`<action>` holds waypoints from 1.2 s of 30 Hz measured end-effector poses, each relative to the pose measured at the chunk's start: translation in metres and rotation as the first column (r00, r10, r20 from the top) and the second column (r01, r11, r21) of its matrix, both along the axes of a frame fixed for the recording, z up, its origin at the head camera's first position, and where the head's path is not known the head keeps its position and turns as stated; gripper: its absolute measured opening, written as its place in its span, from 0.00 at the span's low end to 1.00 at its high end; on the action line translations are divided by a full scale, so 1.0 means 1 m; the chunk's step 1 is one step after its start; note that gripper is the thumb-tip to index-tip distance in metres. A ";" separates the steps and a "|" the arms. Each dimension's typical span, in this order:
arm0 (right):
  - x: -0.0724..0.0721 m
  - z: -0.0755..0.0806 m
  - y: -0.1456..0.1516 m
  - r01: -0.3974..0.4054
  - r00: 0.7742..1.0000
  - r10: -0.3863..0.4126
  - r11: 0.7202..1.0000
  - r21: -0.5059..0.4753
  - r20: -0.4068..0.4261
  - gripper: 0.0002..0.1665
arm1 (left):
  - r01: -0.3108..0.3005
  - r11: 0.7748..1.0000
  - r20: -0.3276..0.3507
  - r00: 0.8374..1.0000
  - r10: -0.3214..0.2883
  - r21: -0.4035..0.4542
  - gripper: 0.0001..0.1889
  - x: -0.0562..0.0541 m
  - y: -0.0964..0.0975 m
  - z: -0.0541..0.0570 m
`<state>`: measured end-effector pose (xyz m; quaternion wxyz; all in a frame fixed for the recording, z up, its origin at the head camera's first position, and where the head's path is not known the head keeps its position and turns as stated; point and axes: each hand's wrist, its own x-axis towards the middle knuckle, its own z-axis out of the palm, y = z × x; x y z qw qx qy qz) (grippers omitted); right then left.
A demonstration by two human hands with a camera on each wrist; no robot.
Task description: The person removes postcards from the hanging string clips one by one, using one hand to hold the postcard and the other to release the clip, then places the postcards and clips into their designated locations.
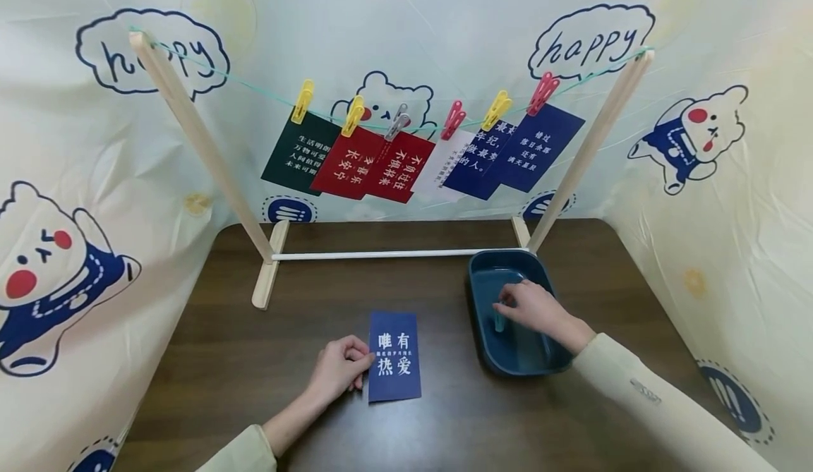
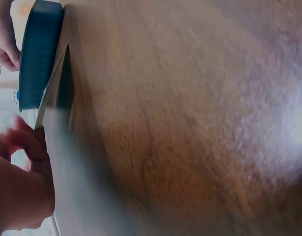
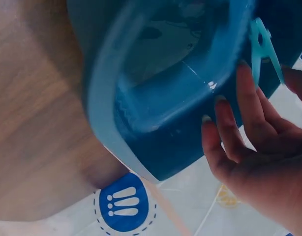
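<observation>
On the table lies a blue card (image 1: 394, 380) with white characters. Its left edge is pinched by my left hand (image 1: 339, 367), and in the left wrist view the card (image 2: 52, 81) looks slightly raised from the tabletop. Over the dark blue plastic tray (image 1: 521, 366), my right hand (image 1: 538, 311) holds a teal clothespin (image 3: 263, 46) between thumb and index finger. The right wrist view shows the clothespin's handle ends in the grip, its other end pointing away from the hand; the remaining fingers are spread.
Behind, a wooden frame (image 1: 203, 144) holds a teal string. Red cards (image 1: 346, 168), a green card (image 1: 298, 151), a white card (image 1: 438, 168) and blue cards (image 1: 540, 147) hang from it by clothespins (image 1: 303, 101). A white rod (image 1: 381, 254) joins the frame's feet.
</observation>
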<state>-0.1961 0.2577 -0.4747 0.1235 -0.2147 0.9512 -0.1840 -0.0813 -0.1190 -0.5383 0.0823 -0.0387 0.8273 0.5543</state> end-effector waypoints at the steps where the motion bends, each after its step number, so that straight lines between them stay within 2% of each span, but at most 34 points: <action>1: -0.002 0.000 -0.001 -0.013 1.000 0.013 1.000 0.010 0.015 0.13 | 0.006 1.000 -0.011 1.000 -0.006 -0.031 0.07 0.000 -0.001 0.000; 4: -0.004 -0.002 -0.003 -0.059 0.997 0.057 0.998 0.032 0.054 0.13 | 0.020 0.995 -0.024 0.999 -0.023 -0.094 0.07 0.000 -0.002 0.000; 8: -0.004 -0.005 -0.002 -0.093 0.993 0.088 0.993 0.068 0.075 0.12 | 0.031 0.991 -0.005 0.999 -0.032 -0.132 0.08 0.001 -0.002 -0.001; 12: -0.004 -0.007 -0.003 -0.090 0.991 0.079 0.991 0.099 0.109 0.12 | 0.043 0.985 -0.001 0.999 -0.043 -0.168 0.09 0.002 -0.001 -0.003; 21: -0.005 -0.008 -0.006 -0.072 0.987 0.048 0.985 0.157 0.151 0.13 | 0.121 0.973 0.022 0.993 -0.119 -0.196 0.10 -0.001 -0.002 -0.004; 27: -0.004 -0.007 -0.008 -0.064 0.992 0.040 0.977 0.202 0.122 0.16 | 0.186 0.957 0.045 0.983 -0.180 -0.224 0.11 -0.004 -0.004 0.000; 32: -0.003 -0.009 -0.008 -0.068 0.994 0.047 0.975 0.213 0.102 0.17 | 0.209 0.952 0.050 0.978 -0.203 -0.225 0.12 -0.006 -0.005 0.002; 36: -0.002 -0.011 -0.007 -0.039 0.993 0.016 0.978 0.203 0.113 0.17 | 0.228 0.947 0.041 0.974 -0.225 -0.227 0.12 -0.006 -0.006 0.002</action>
